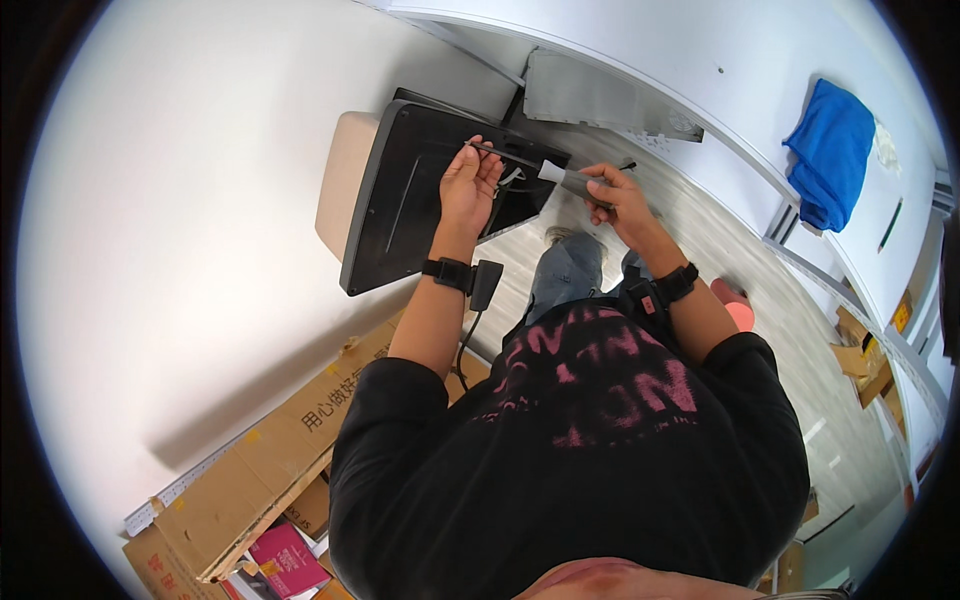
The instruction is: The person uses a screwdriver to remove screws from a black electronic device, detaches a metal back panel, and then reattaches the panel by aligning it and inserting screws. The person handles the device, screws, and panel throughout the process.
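Observation:
My right hand (618, 200) is wrapped round the grey handle of a screwdriver (552, 172), which has a pale collar and a long dark shaft. The shaft points left to my left hand (470, 183), whose thumb and forefinger are pinched at its tip. Whether a screw sits there is too small to tell. Right behind that hand is a black panel (400, 190) with a raised rim and a beige padded block (347, 180) on its far side. Pale wires (514, 178) show at an opening by the panel's right part.
A white wall rises at the left. Cardboard boxes (290, 420) stand at the lower left, a pink booklet (288, 560) among them. A white table (760, 130) with a folded blue cloth (832, 150) is at the right. A grey metal panel (600, 92) stands beyond my hands.

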`<state>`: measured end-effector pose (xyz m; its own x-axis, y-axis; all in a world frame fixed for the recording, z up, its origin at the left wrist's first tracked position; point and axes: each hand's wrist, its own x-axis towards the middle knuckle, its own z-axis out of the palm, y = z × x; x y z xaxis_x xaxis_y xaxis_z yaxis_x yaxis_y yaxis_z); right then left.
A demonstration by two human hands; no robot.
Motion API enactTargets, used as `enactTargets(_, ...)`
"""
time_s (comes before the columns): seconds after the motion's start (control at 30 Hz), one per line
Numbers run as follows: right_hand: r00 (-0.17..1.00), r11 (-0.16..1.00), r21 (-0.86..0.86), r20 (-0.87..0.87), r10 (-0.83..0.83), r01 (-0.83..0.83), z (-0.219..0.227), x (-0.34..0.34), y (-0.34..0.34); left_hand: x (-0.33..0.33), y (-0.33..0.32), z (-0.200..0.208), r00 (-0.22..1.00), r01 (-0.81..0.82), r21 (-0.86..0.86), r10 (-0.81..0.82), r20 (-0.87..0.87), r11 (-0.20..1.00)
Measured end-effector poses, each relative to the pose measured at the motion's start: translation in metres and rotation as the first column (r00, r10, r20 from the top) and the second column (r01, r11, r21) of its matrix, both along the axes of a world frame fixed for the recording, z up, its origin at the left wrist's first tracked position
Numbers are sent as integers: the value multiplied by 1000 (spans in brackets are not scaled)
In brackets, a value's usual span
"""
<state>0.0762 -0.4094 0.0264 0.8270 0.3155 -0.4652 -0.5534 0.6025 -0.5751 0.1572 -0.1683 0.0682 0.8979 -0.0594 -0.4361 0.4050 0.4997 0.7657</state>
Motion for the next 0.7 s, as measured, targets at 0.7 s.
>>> enactTargets(0.7,996,991,-99,10,-84,85,-43,20,17,116,-36,70,475,-160,294,-335,-814,-942)
